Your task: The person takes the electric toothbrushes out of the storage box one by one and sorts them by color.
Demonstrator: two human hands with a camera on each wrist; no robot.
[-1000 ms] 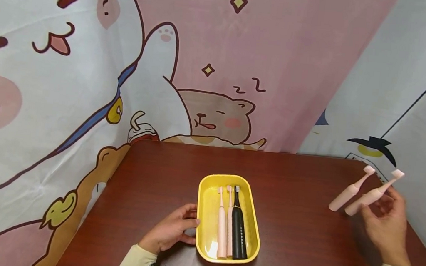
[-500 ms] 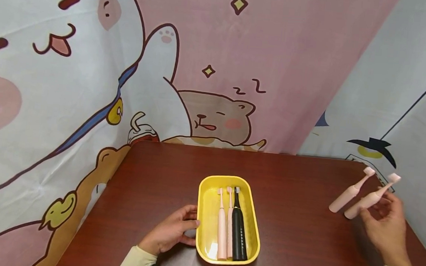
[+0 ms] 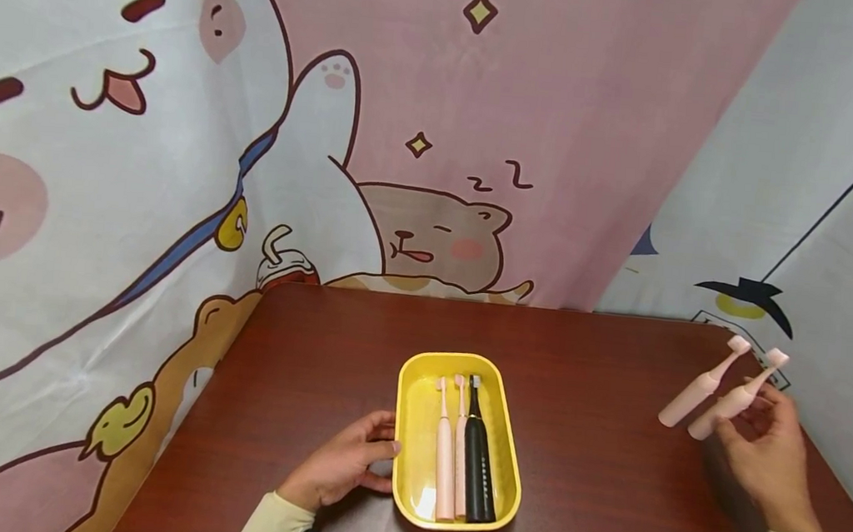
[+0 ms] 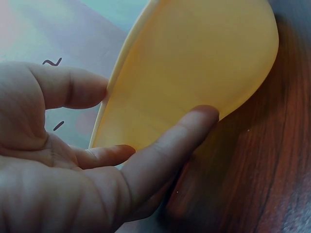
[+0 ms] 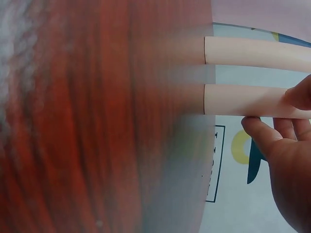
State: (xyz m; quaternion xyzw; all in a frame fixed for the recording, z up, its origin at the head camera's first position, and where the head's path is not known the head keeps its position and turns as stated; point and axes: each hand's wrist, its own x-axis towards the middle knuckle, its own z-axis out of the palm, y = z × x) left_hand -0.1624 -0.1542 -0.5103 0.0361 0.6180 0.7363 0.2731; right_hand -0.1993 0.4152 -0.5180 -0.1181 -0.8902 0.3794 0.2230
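Observation:
A yellow tray (image 3: 413,365) lies on the table, holding a pale pink electric toothbrush (image 3: 444,468), a second pink one (image 3: 460,461) and a black one (image 3: 478,470). My left hand (image 3: 347,460) touches the tray's left side; the left wrist view shows its fingertips against the yellow outer wall (image 4: 204,58). At the far right, two pink electric toothbrushes stand upright, close together but apart. My right hand (image 3: 775,460) pinches the handle of the right one (image 3: 723,409) between thumb and fingers. Nothing holds the left one (image 3: 689,399).
The dark red-brown wooden table (image 3: 593,446) stretches between the tray and the standing toothbrushes. Behind and along both sides hangs a cloth (image 3: 573,127) printed with cartoon animals, close to the table's edges.
My right hand has moved slightly left with its toothbrush, whose head is now nearer the other standing one. My left hand and the tray stay in place.

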